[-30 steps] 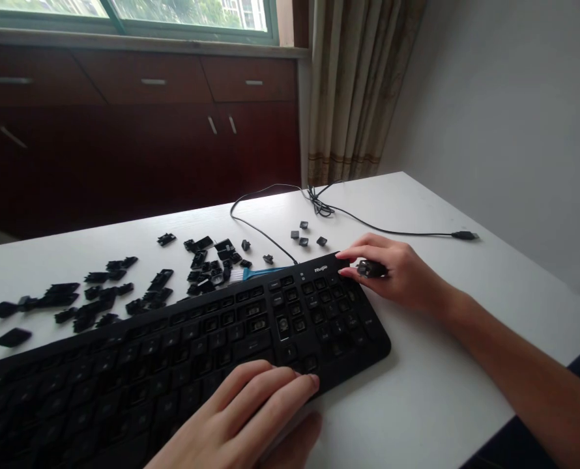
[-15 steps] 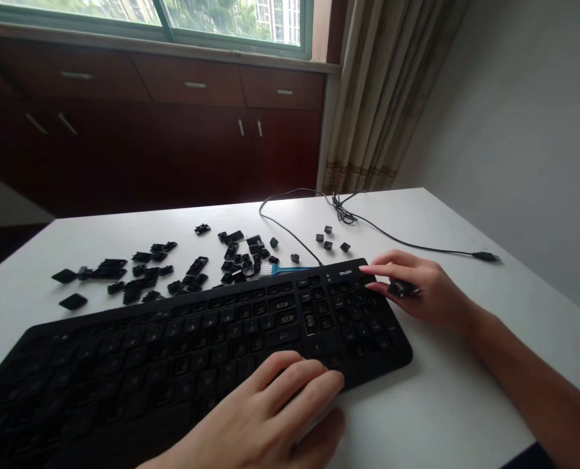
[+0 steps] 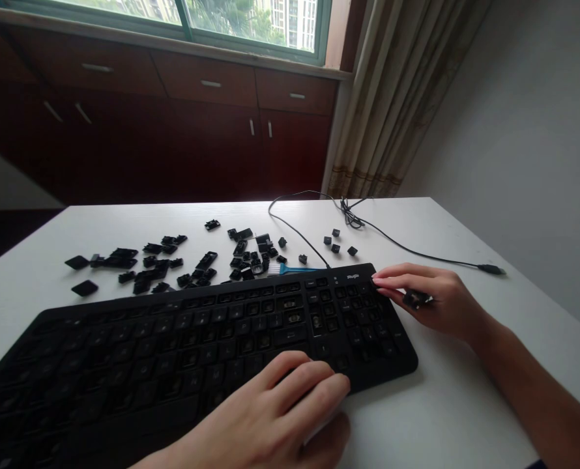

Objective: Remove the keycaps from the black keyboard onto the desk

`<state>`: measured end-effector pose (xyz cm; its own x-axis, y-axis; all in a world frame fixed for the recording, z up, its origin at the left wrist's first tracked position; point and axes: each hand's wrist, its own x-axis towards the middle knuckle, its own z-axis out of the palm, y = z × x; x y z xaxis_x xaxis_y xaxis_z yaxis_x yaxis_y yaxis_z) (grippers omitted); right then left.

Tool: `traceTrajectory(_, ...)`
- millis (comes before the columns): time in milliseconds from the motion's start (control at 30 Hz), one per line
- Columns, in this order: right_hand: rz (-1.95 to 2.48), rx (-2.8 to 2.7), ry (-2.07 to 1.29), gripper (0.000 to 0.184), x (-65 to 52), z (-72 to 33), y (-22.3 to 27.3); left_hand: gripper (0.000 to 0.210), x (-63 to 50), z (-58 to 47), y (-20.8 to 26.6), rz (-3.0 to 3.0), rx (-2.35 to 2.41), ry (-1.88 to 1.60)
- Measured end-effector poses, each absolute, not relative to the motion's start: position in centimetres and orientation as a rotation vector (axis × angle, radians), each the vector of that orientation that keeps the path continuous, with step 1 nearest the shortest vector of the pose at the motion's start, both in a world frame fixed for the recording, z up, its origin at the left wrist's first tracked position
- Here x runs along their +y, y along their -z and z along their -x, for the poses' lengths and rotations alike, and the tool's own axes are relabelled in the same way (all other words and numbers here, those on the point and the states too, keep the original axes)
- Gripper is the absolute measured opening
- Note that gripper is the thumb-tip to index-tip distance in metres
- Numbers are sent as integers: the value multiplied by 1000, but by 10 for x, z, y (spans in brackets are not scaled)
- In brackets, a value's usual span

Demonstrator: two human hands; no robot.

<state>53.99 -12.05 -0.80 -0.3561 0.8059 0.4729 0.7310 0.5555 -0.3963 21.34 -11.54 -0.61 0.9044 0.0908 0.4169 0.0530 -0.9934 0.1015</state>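
Observation:
A black keyboard [image 3: 290, 337] lies across the white table, with several of its keycaps off and bare switch places showing. My left hand [image 3: 275, 417] rests over its front edge, fingers bent and close together; the thumb is hidden. At the keyboard's top right corner is my right hand [image 3: 431, 293]. Its thumb and fingertips come together over the number keys, and whether a keycap is between them I cannot make out. Small black keycaps [image 3: 417, 298] are tucked under its curled fingers.
Loose black keycaps [image 3: 205, 261] are scattered behind the keyboard, several more [image 3: 335, 249] to the right. A blue brush [image 3: 294, 268] lies along the keyboard's back edge. The cable [image 3: 412, 251] runs over the table to a USB plug [image 3: 491, 268]. Beyond stand dark red cabinets [image 3: 197, 150].
The view has shifted a little, so everything sits slightly farther right. My right thumb and fingertips have closed together at the keyboard's corner. My left hand stays in place on the keyboard.

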Motion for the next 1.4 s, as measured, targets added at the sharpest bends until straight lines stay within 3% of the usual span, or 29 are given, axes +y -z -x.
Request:
traceTrajectory(267,1249,-2098,-151,23,-120,-541,11,16,-115,-215,4,-2976,117,-639)
traceTrajectory(933,1344,-2091,-182,26,-125,-542,5,15,-115,-213,-2,-3018,100,-534)
traceTrajectory(1033,1295,-1749,-318,9,-125,-535,-2,14,-114,-213,-3,-3038,90,-540)
traceTrajectory(1167,982,-1258,-726,41,-112,-510,-21,13,-113,-213,-4,-3038,72,-537)
traceTrajectory(1400,920,-1045,-1129,53,-80,-477,-21,11,-112,-213,-7,-3062,65,-525)
